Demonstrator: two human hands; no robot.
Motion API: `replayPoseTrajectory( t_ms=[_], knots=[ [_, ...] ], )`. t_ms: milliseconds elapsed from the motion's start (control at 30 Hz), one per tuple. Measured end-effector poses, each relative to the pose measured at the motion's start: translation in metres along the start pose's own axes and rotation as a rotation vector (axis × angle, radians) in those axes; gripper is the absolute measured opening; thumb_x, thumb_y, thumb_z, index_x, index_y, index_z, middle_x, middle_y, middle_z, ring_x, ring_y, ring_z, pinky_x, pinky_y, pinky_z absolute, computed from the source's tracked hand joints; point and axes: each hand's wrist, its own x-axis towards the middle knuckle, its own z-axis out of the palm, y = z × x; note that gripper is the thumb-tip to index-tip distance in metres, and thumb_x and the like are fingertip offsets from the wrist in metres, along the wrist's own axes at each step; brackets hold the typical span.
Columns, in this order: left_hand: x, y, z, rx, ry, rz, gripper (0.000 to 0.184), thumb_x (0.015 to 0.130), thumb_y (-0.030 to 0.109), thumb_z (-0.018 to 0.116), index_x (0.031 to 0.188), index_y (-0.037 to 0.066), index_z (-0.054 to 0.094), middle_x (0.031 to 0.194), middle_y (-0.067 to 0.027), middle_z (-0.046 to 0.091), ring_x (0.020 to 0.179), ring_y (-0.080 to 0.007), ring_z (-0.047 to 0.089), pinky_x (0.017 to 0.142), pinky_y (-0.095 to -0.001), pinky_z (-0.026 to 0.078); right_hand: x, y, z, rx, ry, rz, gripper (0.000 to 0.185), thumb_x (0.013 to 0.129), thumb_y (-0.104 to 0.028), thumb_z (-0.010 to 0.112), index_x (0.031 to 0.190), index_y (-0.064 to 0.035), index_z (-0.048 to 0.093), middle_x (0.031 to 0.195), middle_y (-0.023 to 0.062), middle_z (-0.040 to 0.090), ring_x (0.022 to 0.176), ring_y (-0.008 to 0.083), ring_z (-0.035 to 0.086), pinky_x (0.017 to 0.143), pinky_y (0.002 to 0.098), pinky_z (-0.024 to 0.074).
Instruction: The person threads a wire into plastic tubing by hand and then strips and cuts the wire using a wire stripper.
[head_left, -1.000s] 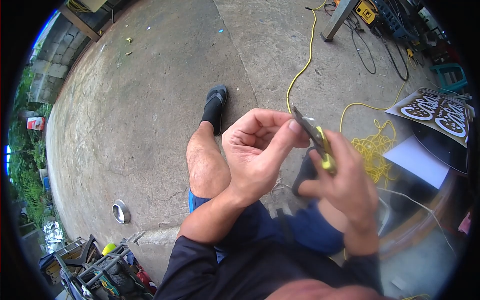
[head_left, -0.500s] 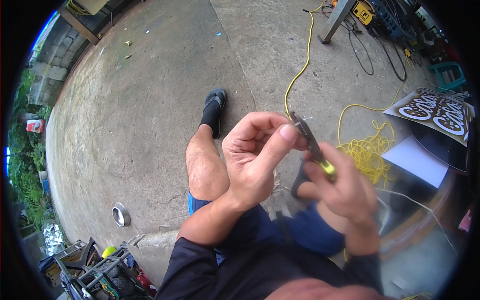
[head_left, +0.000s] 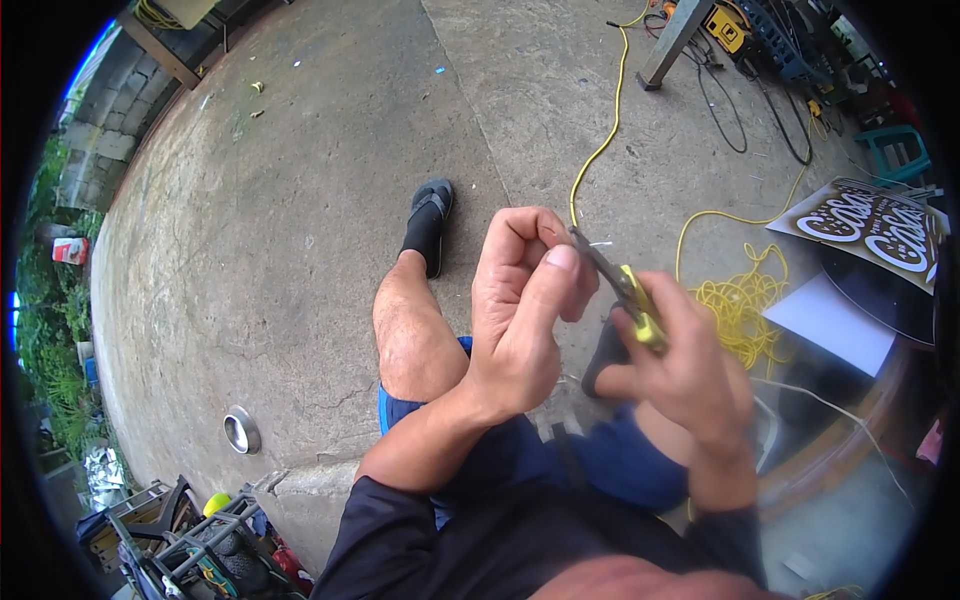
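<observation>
My right hand [head_left: 685, 370] is wrapped round pliers [head_left: 618, 282] with dark metal jaws and yellow-green handles, which look somewhat spread. The jaws point up and left and reach my left fingertips. With thumb and forefinger pressed together, my left hand [head_left: 525, 310] pinches something too small or hidden to make out. A short, thin white strand [head_left: 600, 243] sticks out to the right by the tip of the pliers. Both hands are raised above my lap.
A yellow cord [head_left: 617, 110] runs across the concrete floor to a tangled yellow heap [head_left: 745, 305] on the right. Printed signs [head_left: 850, 225] and a white sheet [head_left: 835, 325] lie beyond it. A metal bowl [head_left: 241, 430] and a metal frame [head_left: 190, 540] are at left.
My left hand has shifted slightly up and to the right. The pliers' handles have spread wider, and their tip has moved a little left.
</observation>
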Motion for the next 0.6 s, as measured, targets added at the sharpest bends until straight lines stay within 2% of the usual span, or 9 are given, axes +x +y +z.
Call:
replayPoseTrajectory(
  t_ms=[133, 267, 467, 600],
  knots=[
    [-0.001, -0.005, 0.003, -0.117, 0.036, -0.005, 0.015, 0.101, 0.017, 0.048, 0.113, 0.007, 0.044, 0.093, -0.0039, 0.054, 0.073, -0.0085, 0.043, 0.069, -0.0233, 0.038, 0.0, 0.0, 0.002, -0.034, 0.011, -0.024, 0.044, 0.073, 0.004, 0.068, 0.115, 0.0028, 0.055, 0.096, 0.0243, 0.062, 0.088, 0.0454, 0.063, 0.073, 0.0466, 0.0493],
    [0.001, -0.013, -0.006, -0.166, -0.031, 0.046, 0.018, 0.1, 0.019, 0.048, 0.113, 0.007, 0.044, 0.097, -0.0043, 0.053, 0.073, -0.0081, 0.043, 0.07, -0.023, 0.039, 0.0, 0.001, 0.003, -0.064, 0.019, -0.062, 0.045, 0.072, 0.005, 0.068, 0.115, 0.0026, 0.055, 0.096, 0.0235, 0.062, 0.087, 0.0448, 0.063, 0.073, 0.0466, 0.0494],
    [0.001, -0.009, 0.006, -0.169, -0.001, 0.047, 0.014, 0.104, 0.018, 0.046, 0.112, 0.007, 0.044, 0.097, -0.0054, 0.054, 0.074, -0.0089, 0.046, 0.069, -0.0246, 0.042, 0.001, 0.0, 0.003, -0.013, 0.046, -0.07, 0.044, 0.072, 0.005, 0.068, 0.114, 0.0022, 0.055, 0.095, 0.0232, 0.062, 0.086, 0.0439, 0.063, 0.072, 0.0462, 0.0494],
    [0.004, -0.011, -0.003, -0.042, -0.023, 0.098, 0.013, 0.105, 0.017, 0.046, 0.112, 0.006, 0.045, 0.089, -0.0067, 0.058, 0.072, -0.0122, 0.056, 0.065, -0.0283, 0.049, 0.001, 0.003, 0.004, -0.018, 0.073, -0.078, 0.045, 0.071, 0.005, 0.068, 0.114, 0.0017, 0.055, 0.094, 0.0231, 0.062, 0.086, 0.0439, 0.063, 0.072, 0.0466, 0.0491]
  ],
)
